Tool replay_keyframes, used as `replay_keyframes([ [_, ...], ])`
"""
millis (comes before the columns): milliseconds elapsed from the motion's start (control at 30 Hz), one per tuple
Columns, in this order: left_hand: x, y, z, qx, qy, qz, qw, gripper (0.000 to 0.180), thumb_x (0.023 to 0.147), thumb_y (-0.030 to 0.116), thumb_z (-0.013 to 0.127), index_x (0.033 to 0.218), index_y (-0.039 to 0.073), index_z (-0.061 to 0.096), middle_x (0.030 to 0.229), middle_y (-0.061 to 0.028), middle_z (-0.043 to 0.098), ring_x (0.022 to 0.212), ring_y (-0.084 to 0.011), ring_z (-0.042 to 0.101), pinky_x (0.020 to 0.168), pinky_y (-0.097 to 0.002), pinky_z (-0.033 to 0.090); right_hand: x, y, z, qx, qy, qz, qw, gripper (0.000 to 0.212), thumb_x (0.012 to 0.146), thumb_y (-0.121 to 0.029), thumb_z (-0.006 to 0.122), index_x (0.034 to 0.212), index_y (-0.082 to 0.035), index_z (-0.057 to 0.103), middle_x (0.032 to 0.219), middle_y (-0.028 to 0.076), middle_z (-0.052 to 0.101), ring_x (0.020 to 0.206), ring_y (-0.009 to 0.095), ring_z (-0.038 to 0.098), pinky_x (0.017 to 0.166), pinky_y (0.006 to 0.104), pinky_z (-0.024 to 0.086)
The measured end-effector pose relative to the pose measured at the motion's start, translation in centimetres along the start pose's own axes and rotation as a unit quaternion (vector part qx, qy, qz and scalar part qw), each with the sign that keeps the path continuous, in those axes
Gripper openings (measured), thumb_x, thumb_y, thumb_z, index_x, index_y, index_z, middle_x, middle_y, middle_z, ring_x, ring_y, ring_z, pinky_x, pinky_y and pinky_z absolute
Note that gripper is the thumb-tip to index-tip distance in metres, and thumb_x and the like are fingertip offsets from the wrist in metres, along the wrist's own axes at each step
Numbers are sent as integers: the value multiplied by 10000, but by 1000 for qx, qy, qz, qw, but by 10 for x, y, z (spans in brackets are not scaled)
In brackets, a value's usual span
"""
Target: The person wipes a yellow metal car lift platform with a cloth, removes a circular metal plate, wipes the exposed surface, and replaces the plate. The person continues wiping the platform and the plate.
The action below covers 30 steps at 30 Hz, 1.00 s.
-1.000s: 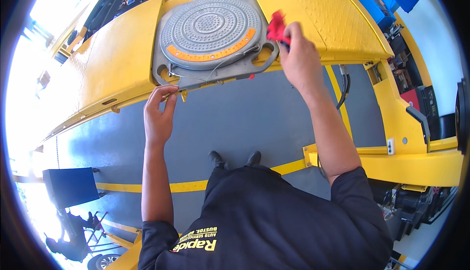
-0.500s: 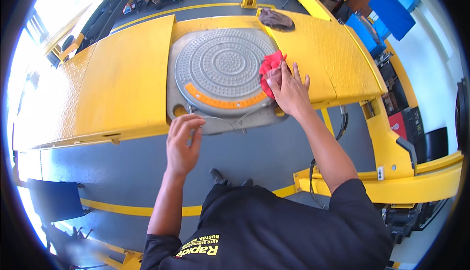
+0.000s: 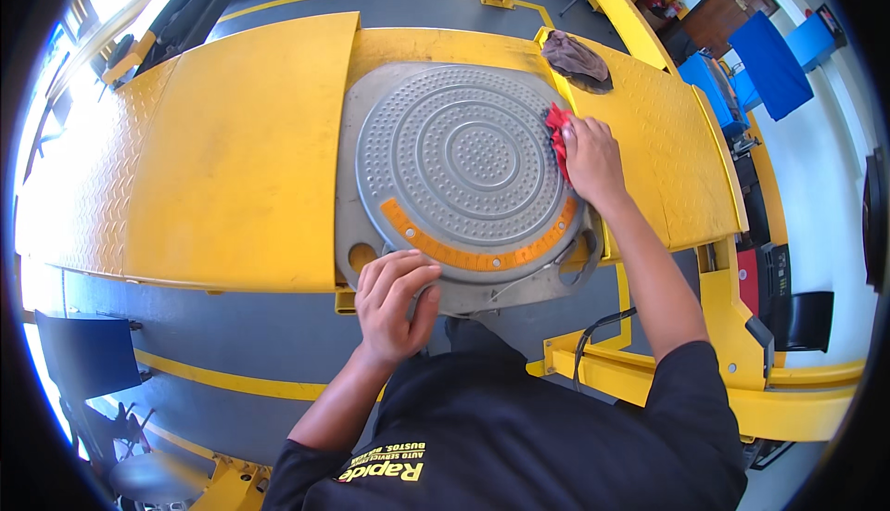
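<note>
A round grey turntable plate [image 3: 482,156] with raised dots and rings sits in a recess between yellow ramp panels. Along its near rim curves an orange scale strip [image 3: 454,253]. My right hand [image 3: 593,154] presses a crumpled red cloth [image 3: 559,131] onto the plate's right rim, fingers closed over it. At the near left corner of the plate, my left hand [image 3: 397,302] rests with loosely bent fingers and the thumb apart; nothing shows in it. A thin cable [image 3: 501,302] runs along the near edge.
A dark grey-brown rag [image 3: 575,58] lies on the right yellow panel [image 3: 649,145], beyond my right hand. The left yellow panel [image 3: 241,159] extends leftward. Yellow lift beams [image 3: 640,363] and a black hose [image 3: 593,330] stand at near right. Blue equipment [image 3: 769,61] is at far right.
My view has shifted closer over the plate. The right hand and red cloth have slid along the right rim, the hand more curled now. My left hand has come onto the near edge.
</note>
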<state>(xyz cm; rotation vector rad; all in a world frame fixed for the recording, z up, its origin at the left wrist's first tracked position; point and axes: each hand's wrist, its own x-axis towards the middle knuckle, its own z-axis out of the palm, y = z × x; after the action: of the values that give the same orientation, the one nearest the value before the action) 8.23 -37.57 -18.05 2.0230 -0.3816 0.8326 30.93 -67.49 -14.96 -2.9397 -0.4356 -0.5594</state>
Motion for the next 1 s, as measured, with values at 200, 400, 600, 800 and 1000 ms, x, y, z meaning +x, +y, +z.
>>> replay_keyframes([
  [200,-3,-3,8,54,19,-12,998,175,884,99,717,1052,52,707,1005,-98,761,975,-331,722,875,-422,553,115,1,54,64,-30,-111,991,308,1050,-236,562,1276,-87,711,1197,138,723,1147,369,630,1022,491,486],
  [400,-5,5,12,120,51,-78,988,166,1000,193,636,1046,43,690,978,-110,760,972,-333,708,867,-425,555,222,-34,79,84,56,-240,966,304,1042,-261,587,1295,-166,726,1140,116,677,1092,337,645,993,499,510],
  [600,-2,9,21,129,72,-103,984,183,1004,209,636,1033,38,694,962,-115,756,947,-329,704,859,-425,552,178,14,-11,40,-94,-193,976,238,988,-156,638,1209,-78,677,1065,196,657,1059,415,673,924,502,543],
  [800,0,7,20,126,67,-98,985,184,996,204,638,1019,33,700,947,-119,752,941,-336,702,857,-429,553,144,29,35,48,-158,-227,960,185,989,-82,541,1162,-31,580,1083,228,659,1045,429,677,924,524,530],
  [1000,-1,10,15,149,61,-112,981,161,978,179,647,1007,31,704,949,-127,747,943,-343,703,849,-440,553,261,-45,60,209,53,-251,944,117,986,-134,588,1078,-101,654,1108,169,712,1039,416,672,901,516,547],
])
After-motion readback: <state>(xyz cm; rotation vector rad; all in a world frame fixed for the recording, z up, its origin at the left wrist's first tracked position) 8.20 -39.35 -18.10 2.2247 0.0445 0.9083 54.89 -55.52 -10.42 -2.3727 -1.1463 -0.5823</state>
